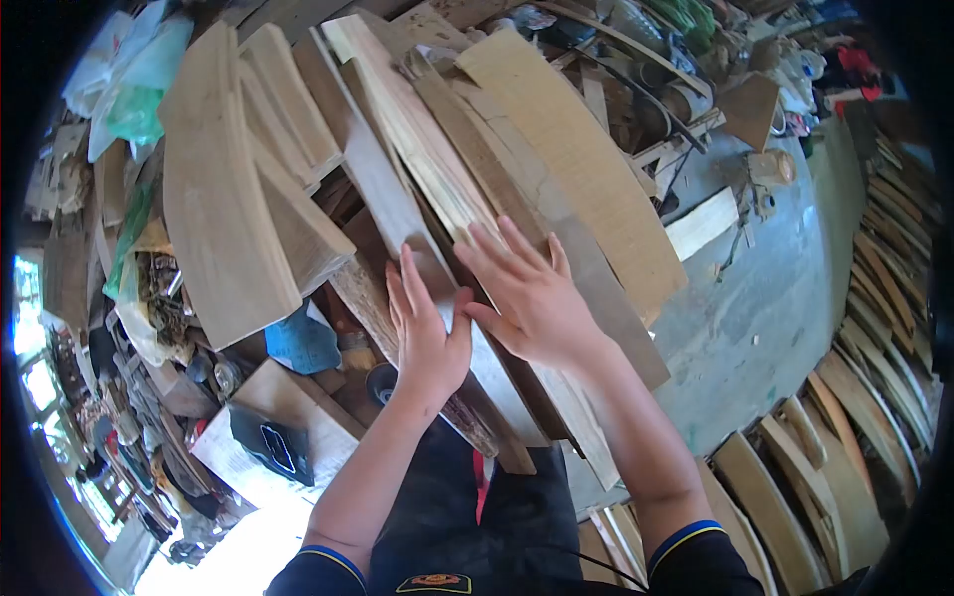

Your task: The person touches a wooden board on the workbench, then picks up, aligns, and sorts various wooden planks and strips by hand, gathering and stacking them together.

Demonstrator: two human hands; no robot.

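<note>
Several long wooden boards lie side by side in front of me, running away from my body. My left hand (pixel 429 333), fingers stretched out, is over a narrow pale grey board (pixel 374 179). Beside it my right hand (pixel 532 298) lies with fingers spread over a light board with streaked grain (pixel 412 119). The two thumbs come close together between the boards. Whether the palms press on the wood or hover just above it, I cannot tell. A wide tan board (pixel 571 149) lies to the right of my right hand.
Wide boards (pixel 214 189) are stacked on the left. Below them are a blue cloth-like item (pixel 302 341) and a dark phone-like object (pixel 273 447) on a pale box. Rows of planks (pixel 785 487) line the right side. Scraps and plastic bags (pixel 139 60) clutter the back.
</note>
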